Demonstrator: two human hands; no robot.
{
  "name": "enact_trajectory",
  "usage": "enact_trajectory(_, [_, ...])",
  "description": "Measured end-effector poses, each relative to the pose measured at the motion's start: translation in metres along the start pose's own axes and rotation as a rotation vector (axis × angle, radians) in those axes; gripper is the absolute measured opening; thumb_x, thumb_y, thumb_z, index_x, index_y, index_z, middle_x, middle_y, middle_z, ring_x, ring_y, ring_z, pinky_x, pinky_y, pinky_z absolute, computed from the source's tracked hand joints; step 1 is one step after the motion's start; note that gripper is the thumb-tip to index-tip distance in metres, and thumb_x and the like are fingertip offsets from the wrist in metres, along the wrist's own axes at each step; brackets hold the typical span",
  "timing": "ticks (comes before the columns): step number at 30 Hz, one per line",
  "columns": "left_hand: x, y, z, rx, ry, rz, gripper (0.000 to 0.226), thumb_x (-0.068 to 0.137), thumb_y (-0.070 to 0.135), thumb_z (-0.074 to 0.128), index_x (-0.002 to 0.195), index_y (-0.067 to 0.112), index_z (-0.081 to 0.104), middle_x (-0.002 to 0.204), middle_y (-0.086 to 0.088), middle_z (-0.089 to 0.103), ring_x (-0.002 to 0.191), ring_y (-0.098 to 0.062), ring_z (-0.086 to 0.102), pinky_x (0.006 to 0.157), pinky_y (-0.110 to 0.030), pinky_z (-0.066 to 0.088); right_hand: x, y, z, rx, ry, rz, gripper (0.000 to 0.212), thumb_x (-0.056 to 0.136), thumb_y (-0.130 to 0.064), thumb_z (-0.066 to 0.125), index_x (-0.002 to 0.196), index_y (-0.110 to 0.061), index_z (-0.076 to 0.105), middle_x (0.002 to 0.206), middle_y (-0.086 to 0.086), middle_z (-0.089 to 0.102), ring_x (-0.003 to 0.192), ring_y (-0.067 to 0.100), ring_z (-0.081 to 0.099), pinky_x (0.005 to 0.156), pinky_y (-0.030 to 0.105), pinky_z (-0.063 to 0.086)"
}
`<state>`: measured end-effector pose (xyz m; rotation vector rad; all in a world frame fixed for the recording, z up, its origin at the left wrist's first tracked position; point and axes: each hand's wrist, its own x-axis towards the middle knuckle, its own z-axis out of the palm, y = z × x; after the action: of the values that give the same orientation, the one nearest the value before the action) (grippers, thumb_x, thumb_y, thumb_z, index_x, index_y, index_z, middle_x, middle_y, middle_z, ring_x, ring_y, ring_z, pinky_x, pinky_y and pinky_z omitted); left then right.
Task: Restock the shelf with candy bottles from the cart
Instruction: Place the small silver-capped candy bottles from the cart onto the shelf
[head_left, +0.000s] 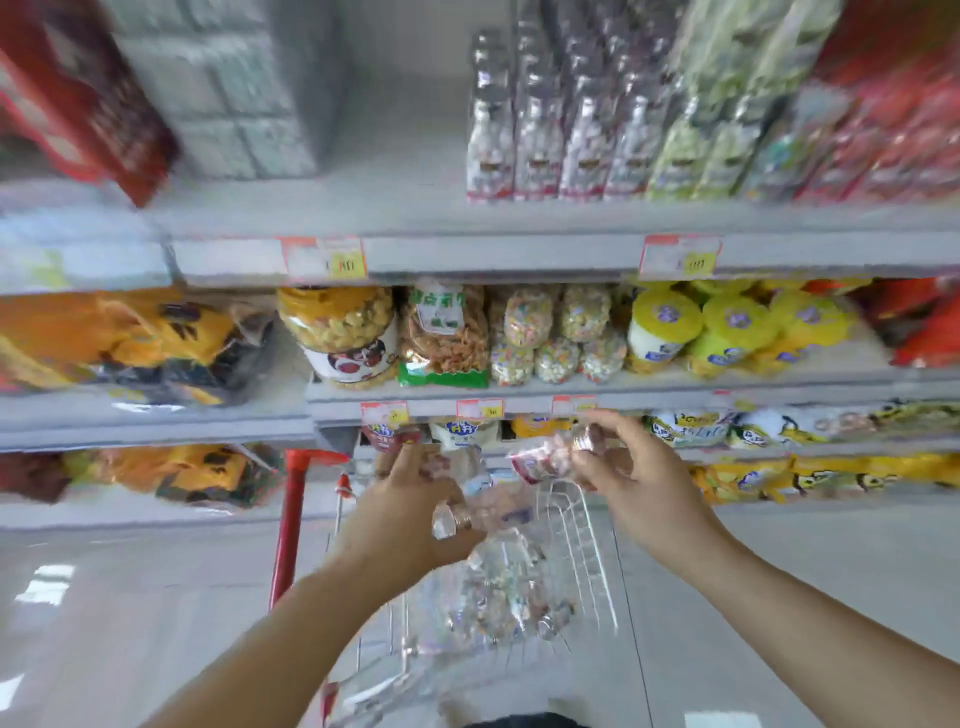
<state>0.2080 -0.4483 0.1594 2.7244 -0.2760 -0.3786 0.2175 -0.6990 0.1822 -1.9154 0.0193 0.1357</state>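
Hands (405, 512) (631, 470) with bottles (485, 501) (543, 460) above cart (592, 561) rim

Top shelf (415, 218): bottle rows (540, 150) upright, grey boxes (218, 88) left of them with a gap between, red packs (893, 135) at far right. Middle shelf (571, 392), left to right and close together: jar (343, 332), snack bag (447, 338), stacked candy bags (550, 332), yellow tubs (727, 327). Orange bags (130, 343) on the next section left. Price tags (324, 257) on shelf edges. Cart (582, 545) on floor (831, 561) by the shelves, clear cart bottles (498, 587) lying loose inside, blurred.
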Motion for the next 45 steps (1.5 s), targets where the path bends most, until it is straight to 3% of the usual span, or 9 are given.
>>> enact_trajectory(3, [-0.011, 0.008, -0.058, 0.019, 0.148, 0.031, 0.033, 0.076, 0.060, 0.072, 0.095, 0.033, 0.071, 0.141, 0.005, 0.037, 0.130, -0.021, 0.029, 0.098, -0.036, 0.047, 0.006, -0.066, -0.007, -0.013, -0.018, -0.156, 0.029, 0.092, -0.009, 0.066, 0.115, -0.027, 0.062, 0.088, -0.003, 0.056, 0.077, 0.012, 0.061, 0.065, 0.015, 0.051])
enact_trajectory(9, [-0.002, 0.003, -0.157, 0.042, 0.502, 0.063, 0.033, 0.071, 0.053, 0.080, 0.093, 0.029, 0.075, 0.139, -0.001, 0.044, 0.124, -0.023, 0.029, 0.091, -0.043, 0.049, 0.041, -0.161, 0.008, -0.209, 0.128, -0.513, 0.030, 0.092, -0.008, 0.066, 0.117, -0.023, 0.061, 0.093, -0.018, 0.053, 0.083, 0.005, 0.056, 0.074, 0.012, 0.045])
enact_trajectory(13, [0.007, -0.018, -0.204, 0.134, 0.522, 0.066, 0.041, 0.073, 0.061, 0.072, 0.099, 0.029, 0.074, 0.144, 0.000, 0.040, 0.131, -0.029, 0.030, 0.095, -0.048, 0.049, 0.079, -0.199, 0.029, -0.399, 0.179, -0.639, 0.032, 0.093, -0.005, 0.062, 0.123, -0.017, 0.060, 0.110, -0.019, 0.049, 0.086, -0.002, 0.049, 0.087, 0.020, 0.046])
enact_trajectory(21, [0.057, -0.046, -0.235, 0.218, 0.489, 0.026, 0.046, 0.081, 0.065, 0.062, 0.110, 0.031, 0.072, 0.146, -0.002, 0.036, 0.130, -0.032, 0.029, 0.103, -0.039, 0.042, 0.163, -0.215, 0.064, -0.889, 0.223, -0.564, 0.045, 0.094, -0.004, 0.057, 0.134, -0.023, 0.054, 0.136, -0.001, 0.054, 0.098, 0.018, 0.064, 0.082, 0.039, 0.055])
enact_trajectory(29, [0.085, -0.043, -0.244, 0.200, 0.437, 0.024, 0.055, 0.084, 0.073, 0.050, 0.119, 0.035, 0.068, 0.146, 0.001, 0.035, 0.130, -0.031, 0.029, 0.109, -0.037, 0.035, 0.215, -0.224, 0.084, -0.943, 0.139, -0.400, 0.070, 0.086, 0.011, 0.050, 0.146, -0.024, 0.044, 0.146, 0.008, 0.045, 0.120, 0.028, 0.057, 0.097, 0.046, 0.050])
enact_trajectory(32, [0.087, -0.047, -0.250, 0.105, 0.408, 0.000, 0.054, 0.083, 0.072, 0.053, 0.119, 0.034, 0.067, 0.146, 0.002, 0.034, 0.132, -0.030, 0.027, 0.103, -0.040, 0.041, 0.207, -0.232, 0.081, -0.870, 0.199, -0.385, 0.069, 0.090, 0.004, 0.055, 0.149, -0.029, 0.040, 0.158, 0.004, 0.029, 0.108, 0.022, 0.062, 0.086, 0.037, 0.055])
enact_trajectory(35, [0.089, -0.047, -0.254, 0.093, 0.398, -0.011, 0.056, 0.083, 0.072, 0.053, 0.120, 0.032, 0.067, 0.146, 0.002, 0.035, 0.131, -0.031, 0.031, 0.101, -0.040, 0.043, 0.171, -0.231, 0.078, -0.844, 0.169, -0.550, 0.056, 0.092, -0.011, 0.058, 0.144, -0.029, 0.046, 0.148, -0.008, 0.039, 0.085, 0.005, 0.057, 0.072, 0.025, 0.055])
enact_trajectory(39, [0.094, -0.038, -0.252, 0.131, 0.444, 0.024, 0.052, 0.084, 0.070, 0.054, 0.115, 0.031, 0.070, 0.139, 0.002, 0.042, 0.123, -0.031, 0.039, 0.097, -0.034, 0.042, 0.155, -0.217, 0.095, -0.873, 0.015, -0.611, 0.053, 0.088, -0.024, 0.065, 0.139, -0.026, 0.049, 0.133, -0.011, 0.052, 0.112, 0.010, 0.055, 0.087, 0.031, 0.053])
enact_trajectory(45, [0.095, -0.042, -0.256, -0.075, 0.410, 0.050, 0.042, 0.078, 0.067, 0.064, 0.099, 0.032, 0.074, 0.138, 0.004, 0.045, 0.126, -0.022, 0.042, 0.093, -0.027, 0.035, 0.168, -0.206, 0.105, -0.728, 0.101, -0.541, 0.036, 0.088, -0.025, 0.070, 0.123, -0.022, 0.059, 0.112, -0.009, 0.061, 0.097, 0.010, 0.057, 0.078, 0.028, 0.049])
